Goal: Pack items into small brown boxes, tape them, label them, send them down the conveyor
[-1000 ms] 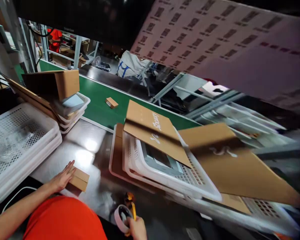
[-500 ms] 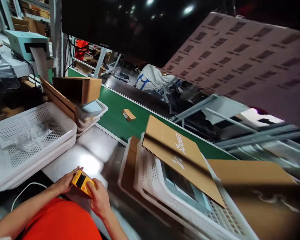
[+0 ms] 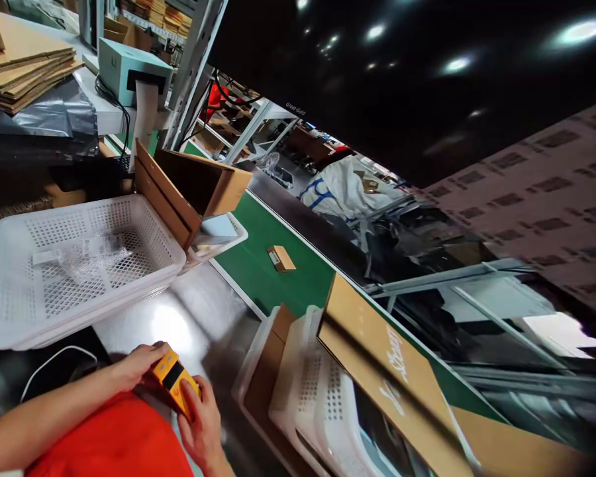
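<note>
1. Metal worktop [image 3: 189,311] under you, glare bouncing off it; green conveyor belt [image 3: 251,265] runs diagonally past its far edge, one small cardboard box [image 3: 281,259] lying on it.
2. Up top, big dark monitor [image 3: 377,86] w/ ceiling lights reflected; printed sheet [image 3: 551,165] to its R, rows of dark marks. Far L: pale printer [image 3: 134,73] w/ a white strip hanging out, flat cardboard stack [image 3: 24,79] nearby.
3. Your R hand [image 3: 203,417] has a grip on the yellow tool [image 3: 175,383], thumb on top near its dark panel; tool's tilted, over the worktop's near edge, right by your red top [image 3: 114,444].
4. Your L hand [image 3: 142,366] is at the tool's far end, forearm in from lower L; can't tell if it's gripping or just touching. Underside of tool's hidden.
5. L side: white basket [image 3: 10,285] w/ crumpled clear plastic [image 3: 89,255] inside. Just behind: open carton [image 3: 231,189] tipped sideways, pale blue box [image 3: 219,228] in a 2nd basket [image 3: 242,233].
6. R side: tilted white baskets [image 3: 305,381], lettered cardboard sheet [image 3: 392,371] slanting across the top one.
</note>
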{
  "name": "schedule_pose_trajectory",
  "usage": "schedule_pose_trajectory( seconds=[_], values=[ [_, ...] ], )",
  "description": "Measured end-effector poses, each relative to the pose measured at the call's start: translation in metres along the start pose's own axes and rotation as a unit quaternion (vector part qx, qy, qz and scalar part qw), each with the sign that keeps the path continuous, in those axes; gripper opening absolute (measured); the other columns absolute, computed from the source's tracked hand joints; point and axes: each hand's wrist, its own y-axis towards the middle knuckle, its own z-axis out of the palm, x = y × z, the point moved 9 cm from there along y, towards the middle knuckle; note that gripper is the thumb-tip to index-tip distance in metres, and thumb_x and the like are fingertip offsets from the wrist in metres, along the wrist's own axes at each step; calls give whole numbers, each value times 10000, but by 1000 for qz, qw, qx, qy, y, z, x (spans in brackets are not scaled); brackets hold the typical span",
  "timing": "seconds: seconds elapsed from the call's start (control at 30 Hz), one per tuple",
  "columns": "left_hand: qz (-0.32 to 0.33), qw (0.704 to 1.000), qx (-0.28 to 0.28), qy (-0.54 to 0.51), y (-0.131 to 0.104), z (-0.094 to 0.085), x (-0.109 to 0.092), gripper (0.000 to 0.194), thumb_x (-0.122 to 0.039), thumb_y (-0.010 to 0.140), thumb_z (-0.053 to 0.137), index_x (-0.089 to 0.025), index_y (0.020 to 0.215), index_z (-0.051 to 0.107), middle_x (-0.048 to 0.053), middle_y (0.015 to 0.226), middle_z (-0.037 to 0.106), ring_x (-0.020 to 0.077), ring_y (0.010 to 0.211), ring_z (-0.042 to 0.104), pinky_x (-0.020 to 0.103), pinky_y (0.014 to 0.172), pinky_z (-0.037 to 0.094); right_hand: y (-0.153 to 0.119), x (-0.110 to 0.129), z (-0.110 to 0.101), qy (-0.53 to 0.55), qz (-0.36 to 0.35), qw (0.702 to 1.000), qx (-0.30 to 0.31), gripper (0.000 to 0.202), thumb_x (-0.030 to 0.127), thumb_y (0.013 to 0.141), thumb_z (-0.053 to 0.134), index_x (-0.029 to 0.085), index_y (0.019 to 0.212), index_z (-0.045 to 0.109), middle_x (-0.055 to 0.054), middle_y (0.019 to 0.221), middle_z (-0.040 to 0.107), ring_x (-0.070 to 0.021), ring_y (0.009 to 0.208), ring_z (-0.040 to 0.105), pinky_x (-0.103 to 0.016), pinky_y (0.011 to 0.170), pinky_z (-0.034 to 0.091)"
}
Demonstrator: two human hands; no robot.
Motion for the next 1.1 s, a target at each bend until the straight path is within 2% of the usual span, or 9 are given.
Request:
schedule_pose_trajectory(
  seconds=[0.1, 0.2, 0.3, 0.4, 0.5, 0.6, 0.77, 0.97, 1.1],
  values=[
    [-20, 1000, -23, 1, 2, -5, 7, 661, -743, 950, 417, -214, 1117, 779, 105, 1020, 835, 277, 907, 786, 372, 745, 621, 7, 9, -2, 5, -12, 999, 50, 852, 119, 770, 562, 369, 1578, 460, -112, 1445, 512, -325, 1229, 646, -497, 974, 610],
    [-19, 994, -78, 69, 10, -19, 10, 593, -675, 955, 461, -178, 942, 785, 142, 934, 818, 295, 862, 758, 396, 741, 584, 18, 15, -3, 4, 2, 994, 111, 880, 88, 791, 602, 403, 1598, 447, -118, 1472, 518, -318, 1254, 647, -473, 1010, 602],
    [15, 978, -132, 160, 17, -30, -1, 461, -557, 955, 526, -195, 800, 765, 156, 920, 804, 314, 925, 729, 417, 839, 537, 27, 15, -5, -9, 54, 984, 171, 862, 70, 769, 648, 399, 1556, 524, -124, 1433, 578, -310, 1200, 680, -437, 1002, 608],
    [43, 962, -141, 232, 21, -30, -14, 373, -462, 959, 557, -213, 771, 761, 133, 902, 804, 298, 920, 723, 401, 854, 499, 28, 15, -10, -14, 94, 973, 209, 825, 79, 777, 635, 389, 1537, 555, -108, 1288, 650, -278, 1065, 715, -406, 930, 629],
    [55, 950, -142, 273, 21, -35, -22, 340, -374, 986, 523, -199, 821, 763, 120, 886, 805, 264, 881, 720, 364, 806, 472, 21, 10, -15, -23, 116, 969, 215, 833, 80, 795, 609, 394, 1562, 526, -85, 1161, 671, -255, 993, 716, -375, 892, 625],
    [56, 942, -152, 295, 21, -50, -24, 360, -332, 1021, 456, -190, 847, 738, 91, 803, 779, 222, 803, 704, 327, 756, 447, 12, 3, -16, -45, 120, 970, 207, 821, 86, 774, 615, 405, 1529, 567, -79, 1122, 677, -262, 953, 710, -381, 859, 625],
    [69, 937, -148, 310, 33, -67, -21, 321, -330, 1024, 462, -211, 836, 693, 34, 747, 741, 180, 766, 688, 290, 765, 437, 7, -1, -7, -75, 126, 962, 231, 853, 93, 787, 610, 423, 1568, 513, -63, 1090, 653, -248, 929, 692, -368, 850, 615],
    [74, 937, -131, 314, 44, -56, -2, 361, -360, 1037, 428, -223, 853, 707, 33, 804, 773, 175, 779, 697, 277, 771, 475, 16, 0, 1, -141, 138, 958, 207, 885, 61, 727, 616, 423, 1533, 564, -66, 1049, 654, -249, 877, 675, -350, 797, 598],
    [84, 928, -120, 342, 42, -44, 5, 330, -367, 1029, 451, -247, 954, 749, 56, 1058, 801, 210, 1020, 718, 295, 904, 496, 19, -1, 2, -141, 134, 962, 192, 861, 85, 723, 616, 439, 1508, 589, -47, 1024, 636, -230, 849, 666, -326, 770, 576]
  ],
)
